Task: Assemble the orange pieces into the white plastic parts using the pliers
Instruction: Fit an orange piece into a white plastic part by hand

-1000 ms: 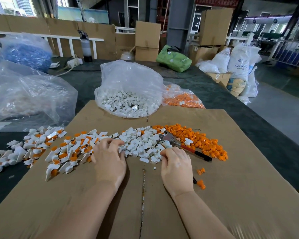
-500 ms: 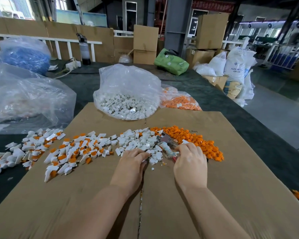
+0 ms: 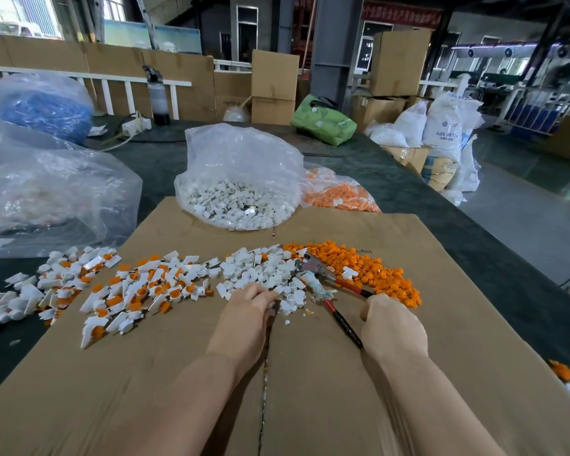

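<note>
Orange pieces [image 3: 369, 271] lay heaped toward the right edge of the cardboard [image 3: 310, 390], with the pliers [image 3: 326, 284] between that heap and the loose white parts [image 3: 264, 271] at mid-sheet. Your right hand [image 3: 392, 324] was curled beside the black handle ends, touching or gripping the upper one; I could not tell whether the fingers had closed round it. Your left hand [image 3: 244, 311] had its fingertips in the near edge of the white pile, apparently pinching a part, though the grip itself was hidden.

To do this step well, you would have taken both handles fully into the palm before lifting, since they lay splayed apart, and drawn one white part clear of the pile so nothing else came with it.

Half a second before, your right hand had covered the pliers close to their head; now it sat back at the handle tips, leaving the red handles bare. Your left hand had barely moved.
</note>
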